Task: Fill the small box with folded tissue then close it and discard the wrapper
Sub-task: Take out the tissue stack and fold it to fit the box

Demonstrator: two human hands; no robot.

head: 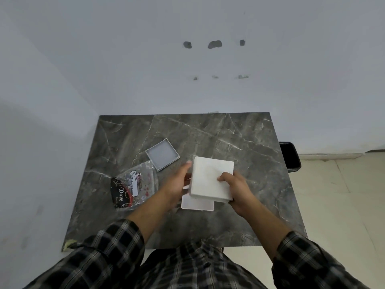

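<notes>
Right hand (pixel 236 188) grips the tissue stack (pixel 210 178) above the box (pixel 198 204); left hand (pixel 177 180) spread beside it. Lid (pixel 162 154) and wrapper (pixel 134 184) lie apart.

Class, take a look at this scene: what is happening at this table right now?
A person in a plaid shirt sits at a dark marble table, holding a thick white stack of folded tissue above it. The right hand grips the stack's near right corner, and the left hand steadies its left side. Under the stack lies the small box, mostly hidden. Its clear lid rests apart on the table, and the emptied wrapper lies to the left. A dark bin stands beside the table.
</notes>
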